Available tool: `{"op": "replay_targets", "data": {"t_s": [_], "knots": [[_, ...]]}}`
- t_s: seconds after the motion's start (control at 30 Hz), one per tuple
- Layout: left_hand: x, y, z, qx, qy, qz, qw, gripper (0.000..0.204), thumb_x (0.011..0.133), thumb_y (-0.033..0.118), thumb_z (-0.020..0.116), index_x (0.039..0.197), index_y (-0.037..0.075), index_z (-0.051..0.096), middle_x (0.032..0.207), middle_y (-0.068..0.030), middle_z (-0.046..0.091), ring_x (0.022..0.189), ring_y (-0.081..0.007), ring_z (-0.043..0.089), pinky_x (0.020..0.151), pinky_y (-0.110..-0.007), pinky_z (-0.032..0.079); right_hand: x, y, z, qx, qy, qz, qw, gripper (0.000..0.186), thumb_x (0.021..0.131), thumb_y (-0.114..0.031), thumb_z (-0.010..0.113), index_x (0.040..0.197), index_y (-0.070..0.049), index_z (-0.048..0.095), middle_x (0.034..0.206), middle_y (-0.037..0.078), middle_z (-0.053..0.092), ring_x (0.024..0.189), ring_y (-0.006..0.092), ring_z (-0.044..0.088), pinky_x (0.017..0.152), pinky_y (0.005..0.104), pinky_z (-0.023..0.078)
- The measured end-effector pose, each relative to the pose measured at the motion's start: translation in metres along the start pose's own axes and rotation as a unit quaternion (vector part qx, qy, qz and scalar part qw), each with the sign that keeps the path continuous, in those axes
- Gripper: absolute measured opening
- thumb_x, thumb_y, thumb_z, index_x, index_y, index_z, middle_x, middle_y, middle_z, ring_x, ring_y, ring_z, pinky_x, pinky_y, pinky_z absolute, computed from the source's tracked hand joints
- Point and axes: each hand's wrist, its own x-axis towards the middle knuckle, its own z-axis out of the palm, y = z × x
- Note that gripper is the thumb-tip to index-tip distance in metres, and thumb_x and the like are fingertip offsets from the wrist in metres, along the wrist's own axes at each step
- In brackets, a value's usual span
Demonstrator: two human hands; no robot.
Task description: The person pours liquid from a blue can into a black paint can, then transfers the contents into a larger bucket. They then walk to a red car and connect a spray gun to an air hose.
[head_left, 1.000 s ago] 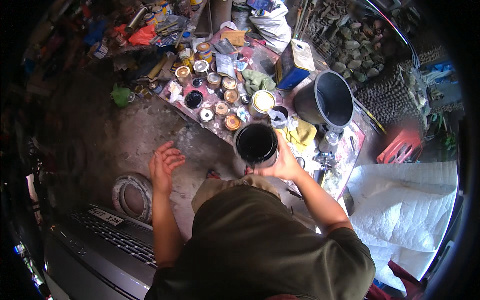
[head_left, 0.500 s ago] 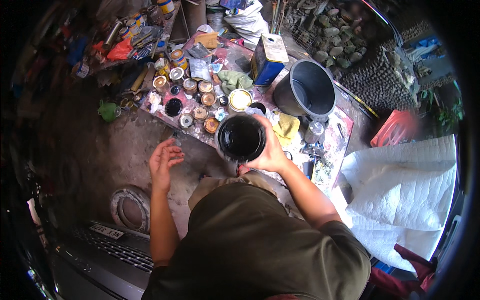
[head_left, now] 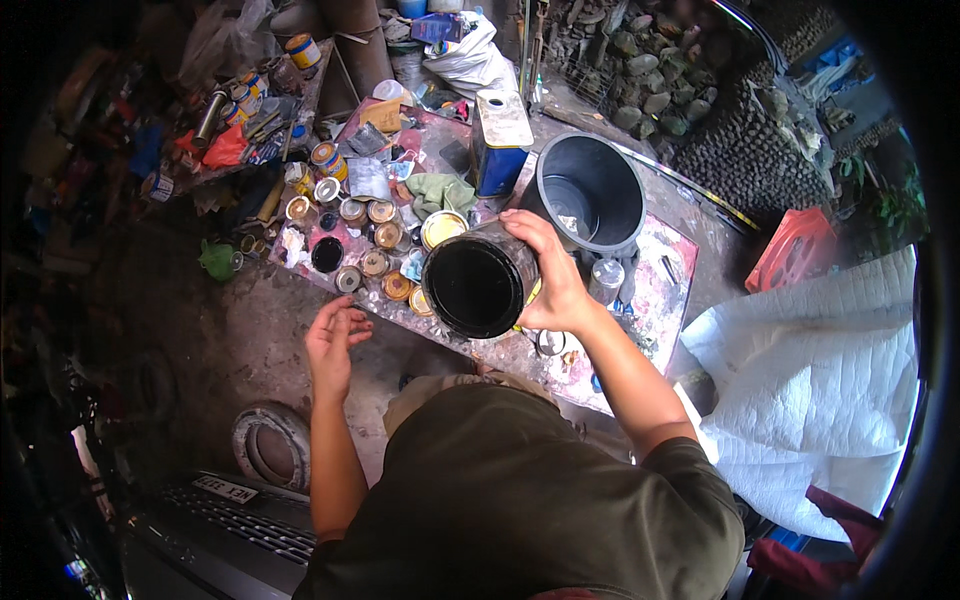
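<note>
My right hand is wrapped around the side of a paint can over the near edge of the worktable. The can leans so that its mouth faces me; inside it is dark black. My left hand hovers off the table's near left edge, palm up, fingers loosely bent and apart, holding nothing I can see. Just beyond its fingertips stands a small jar. Near the can are an open tin with a yellowish inside and several jars with stained lids.
On the stained table stand a large black bucket, a blue rectangular tin and a crumpled green cloth. A white padded sheet hangs at the right. A car grille and a round ring lie lower left.
The can has tipped further, its side now showing behind the mouth, and my right hand has turned with it. My left hand stays nearly in place. The view has shifted slightly.
</note>
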Motion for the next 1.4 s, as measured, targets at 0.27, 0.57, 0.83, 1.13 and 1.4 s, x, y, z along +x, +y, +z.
{"op": "replay_targets", "data": {"t_s": [0.27, 0.57, 0.83, 1.13, 1.4], "knots": [[0.012, 0.037, 0.048, 0.155, 0.001, 0.122, 0.98, 0.051, 0.094, 0.003, 0.078, 0.141, -0.002, 0.059, 0.122, -0.0112, 0.069, 0.107, -0.0199, 0.071, 0.086, -0.032, 0.061, 0.085, 0.017, -0.03, 0.022, 0.067, -0.142, 0.987, 0.103, 0.062, -0.023, 0.102, 0.147, -0.002, 0.047, 0.145, 0.025, 0.058, 0.137, 0.0434, 0.057, 0.118, 0.0534, 0.043], [0.076, 0.207, 0.069, 0.357, 0.007, 0.56, 0.747, 0.11, 0.069, 0.008, 0.096, 0.16, 0.007, 0.036, 0.153, -0.0231, 0.051, 0.134, -0.0408, 0.059, 0.107, -0.046, 0.055, 0.187, -0.022, 0.041, 0.253, 0.028, -0.21, 0.944, 0.108, 0.069, -0.026, 0.101, 0.153, -0.007, 0.036, 0.157, 0.028, 0.047, 0.147, 0.0445, 0.048, 0.124, 0.0537, 0.034], [0.06, 0.244, -0.004, 0.471, 0.126, 0.618, 0.617, 0.1, 0.061, 0.014, 0.101, 0.144, 0.01, 0.046, 0.147, -0.0208, 0.055, 0.133, -0.0404, 0.06, 0.11, -0.048, 0.053, 0.217, -0.047, 0.111, 0.28, 0.044, -0.178, 0.942, 0.114, 0.068, -0.018, 0.098, 0.161, -0.007, 0.033, 0.166, 0.028, 0.036, 0.154, 0.0428, 0.038, 0.124, 0.0489, 0.035], [0.047, 0.255, -0.059, 0.514, 0.208, 0.627, 0.547, 0.096, 0.063, 0.014, 0.097, 0.145, 0.011, 0.046, 0.15, -0.0167, 0.054, 0.135, -0.044, 0.055, 0.114, -0.054, 0.046, 0.211, -0.057, 0.155, 0.279, -0.009, -0.141, 0.95, 0.118, 0.063, -0.017, 0.1, 0.161, -0.005, 0.034, 0.164, 0.021, 0.043, 0.153, 0.0372, 0.042, 0.126, 0.0467, 0.035], [0.038, 0.261, -0.062, 0.549, 0.182, 0.526, 0.623, 0.105, 0.054, 0.013, 0.096, 0.147, 0.012, 0.048, 0.148, -0.0152, 0.055, 0.141, -0.0423, 0.051, 0.116, -0.054, 0.04, 0.183, -0.051, 0.139, 0.216, -0.058, -0.033, 0.974, 0.111, 0.07, -0.028, 0.101, 0.16, -0.01, 0.039, 0.156, 0.016, 0.049, 0.142, 0.0313, 0.053, 0.112, 0.0465, 0.048]]}}
